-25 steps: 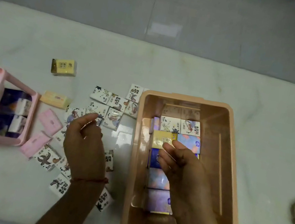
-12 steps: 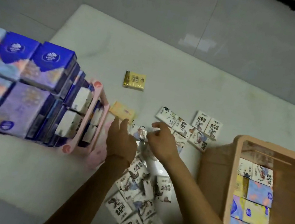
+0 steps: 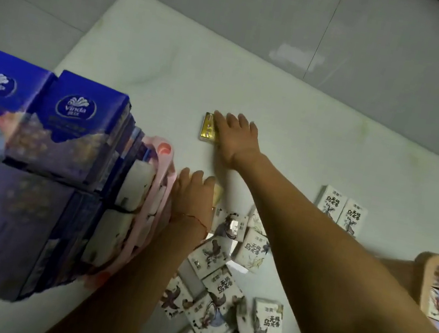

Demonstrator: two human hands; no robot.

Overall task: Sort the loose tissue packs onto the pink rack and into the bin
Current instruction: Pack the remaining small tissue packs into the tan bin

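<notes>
A gold tissue pack [image 3: 207,131] lies alone on the white table, and my right hand [image 3: 236,137] lies over its right side with fingers stretched out. My left hand [image 3: 192,195] rests flat on the table beside the pink rack [image 3: 164,170], covering most of a pale yellow pack [image 3: 218,194]. The rack is filled with blue and purple tissue packs [image 3: 73,123]. Several loose white packs with ink drawings [image 3: 216,286] lie in a pile under my forearms. The tan bin [image 3: 427,263] shows at the right edge with packs inside.
Two more white packs [image 3: 341,210] stand side by side to the right of my right arm. The table's far edge [image 3: 237,27] meets a grey tiled floor. Bare tabletop lies beyond the gold pack.
My right hand has left the pile and reached out onto the gold pack. My left hand has slid forward over the yellow pack. The view has swung left, closer to the rack.
</notes>
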